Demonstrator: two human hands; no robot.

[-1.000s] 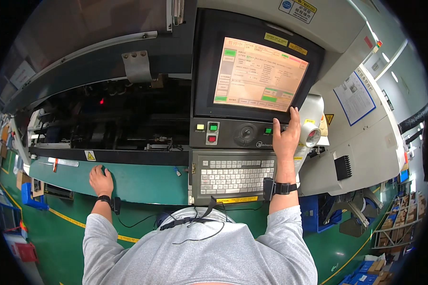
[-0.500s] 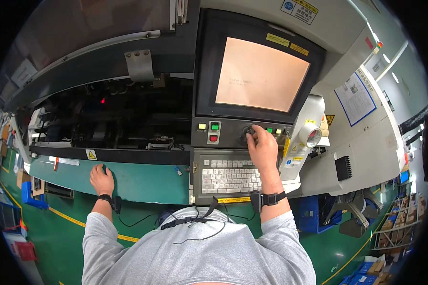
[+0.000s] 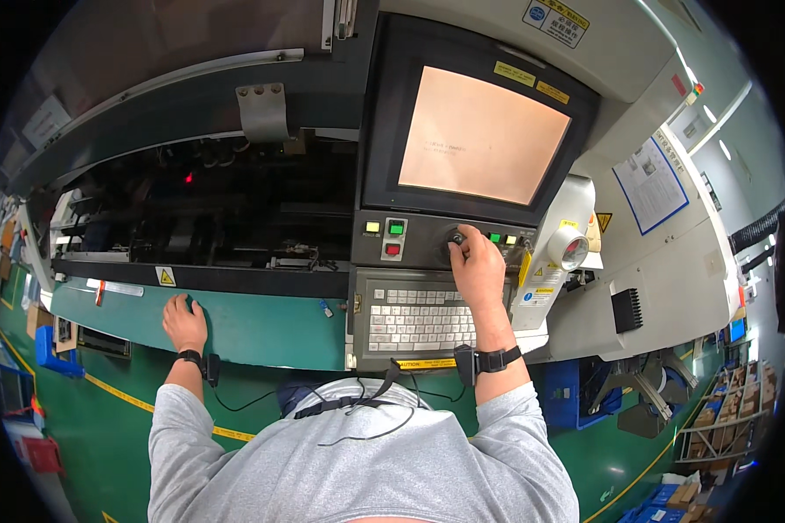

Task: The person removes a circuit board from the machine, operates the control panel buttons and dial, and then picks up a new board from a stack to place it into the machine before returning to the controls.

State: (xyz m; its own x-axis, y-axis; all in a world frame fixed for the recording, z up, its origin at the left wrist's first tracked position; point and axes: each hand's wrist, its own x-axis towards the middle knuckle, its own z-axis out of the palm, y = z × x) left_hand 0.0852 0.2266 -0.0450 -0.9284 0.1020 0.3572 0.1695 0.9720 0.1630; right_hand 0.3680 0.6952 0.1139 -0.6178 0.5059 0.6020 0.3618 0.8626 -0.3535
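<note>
At the machine's control panel point(image 3: 436, 240), below the screen point(image 3: 480, 135): right hand point(image 3: 478, 266), fingers curled round a black knob point(image 3: 455, 236), thumb and forefinger closed on it. The knob sits in the panel's middle, right of a green button point(image 3: 396, 228) and a red button point(image 3: 392, 249), left of a row of small green lights point(image 3: 501, 238). Screen: pale, nearly blank, a few faint lines of text. Keyboard point(image 3: 414, 318): grey, just under the panel, the right wrist lying across its right edge. Right wrist: black band point(image 3: 490, 359).

Left hand point(image 3: 184, 321): flat, palm down, fingers spread and holding nothing, resting on the green ledge point(image 3: 253, 327) at the machine's front, well apart from the panel. Left wrist: black band point(image 3: 189, 356) with a cable trailing from it.

Above the ledge: open dark machine bay point(image 3: 209, 218), one red light point(image 3: 188, 178) inside. Yellow warning label point(image 3: 165, 276) on the bay's lower rail.
</note>
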